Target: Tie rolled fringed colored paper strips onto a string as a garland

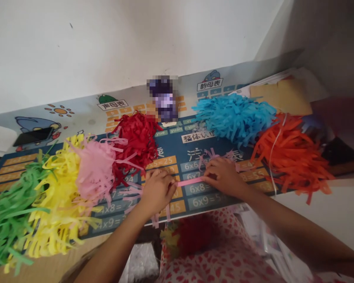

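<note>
Between my two hands a narrow pink paper strip (190, 182) is stretched level above the printed table mat. My left hand (157, 190) is closed around its left part, with pink fringe ends sticking out beyond and below the fingers. At the other end my right hand (223, 175) pinches the strip, and lilac-pink fringe shows behind the knuckles. Left of my hands lie a pink fringed bunch (96, 167) and a red one (138, 139). Fringed bunches in blue (234, 116) and orange (293, 153) lie to the right.
Yellow (57, 196) and green (13, 212) fringed bunches cover the left end of the mat (165, 204). A dark phone (34, 136) lies at the back left. A thin white cord (273, 153) crosses the orange bunch. Papers (283, 96) are stacked at the back right.
</note>
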Available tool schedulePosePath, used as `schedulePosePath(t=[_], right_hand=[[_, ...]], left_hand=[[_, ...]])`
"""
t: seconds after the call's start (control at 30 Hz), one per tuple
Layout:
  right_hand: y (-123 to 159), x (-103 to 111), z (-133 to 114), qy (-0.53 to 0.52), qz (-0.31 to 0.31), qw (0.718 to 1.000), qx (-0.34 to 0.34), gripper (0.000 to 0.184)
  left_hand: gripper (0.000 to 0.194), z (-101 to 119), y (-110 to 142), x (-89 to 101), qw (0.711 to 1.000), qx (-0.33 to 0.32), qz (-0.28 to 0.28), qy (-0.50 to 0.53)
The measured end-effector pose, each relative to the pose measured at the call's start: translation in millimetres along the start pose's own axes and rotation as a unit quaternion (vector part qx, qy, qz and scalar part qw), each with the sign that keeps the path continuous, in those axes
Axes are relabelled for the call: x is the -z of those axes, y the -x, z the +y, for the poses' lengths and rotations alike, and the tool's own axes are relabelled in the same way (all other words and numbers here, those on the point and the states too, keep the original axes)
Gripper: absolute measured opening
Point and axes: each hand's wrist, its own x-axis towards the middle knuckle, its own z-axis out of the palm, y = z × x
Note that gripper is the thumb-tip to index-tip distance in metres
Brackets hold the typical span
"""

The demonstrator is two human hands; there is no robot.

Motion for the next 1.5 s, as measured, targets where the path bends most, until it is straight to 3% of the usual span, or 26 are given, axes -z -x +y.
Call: schedulePosePath(t=[0.33, 0.47, 0.57, 0.63, 0.7, 0.9, 1.13, 1.3, 1.5], right_hand=[[0.9, -4.4, -0.6, 0.033, 0.013, 0.999, 0.003, 0.017], [0.8, -1.5, -8.4, 0.073, 0.010, 0.997, 0.009, 0.017], [2.1, 0.6, -16.2, 0.125, 0.022, 0.990, 0.070, 0.012], [3.9, 2.0, -21.3, 0.159, 0.024, 0.978, 0.131, 0.014], [5.9, 4.0, -26.3, 0.184, 0.016, 0.966, 0.181, 0.017], [2.6, 7.1, -33.4, 0.253, 0.006, 0.931, 0.265, 0.021], [-16.9, 2.5, -21.0, 0.212, 0.009, 0.954, 0.210, 0.015], [-13.9, 3.5, -36.6, 0.216, 0.013, 0.956, 0.197, 0.011], [-8.0, -7.7, -53.8, 0.232, 0.025, 0.937, 0.261, 0.019]], left_hand=[[0.011, -1.4, -1.4, -4.6, 0.999, -0.003, 0.026, -0.039], [0.008, -1.1, 3.4, -7.4, 0.996, -0.002, 0.067, -0.060], [0.008, -1.2, 7.1, -10.2, 0.985, -0.089, 0.104, -0.102], [0.012, -1.0, 10.2, -12.0, 0.970, -0.171, 0.106, -0.139], [0.015, 1.1, 13.6, -13.0, 0.956, -0.210, 0.101, -0.180], [0.019, 18.0, 15.4, -9.2, 0.954, -0.185, 0.098, -0.214], [0.021, 20.1, 5.6, -7.6, 0.962, -0.149, 0.111, -0.200], [0.018, 14.8, 7.1, -11.5, 0.961, -0.153, 0.137, -0.186], [0.018, 18.0, 12.9, -16.1, 0.960, -0.141, 0.159, -0.181]])
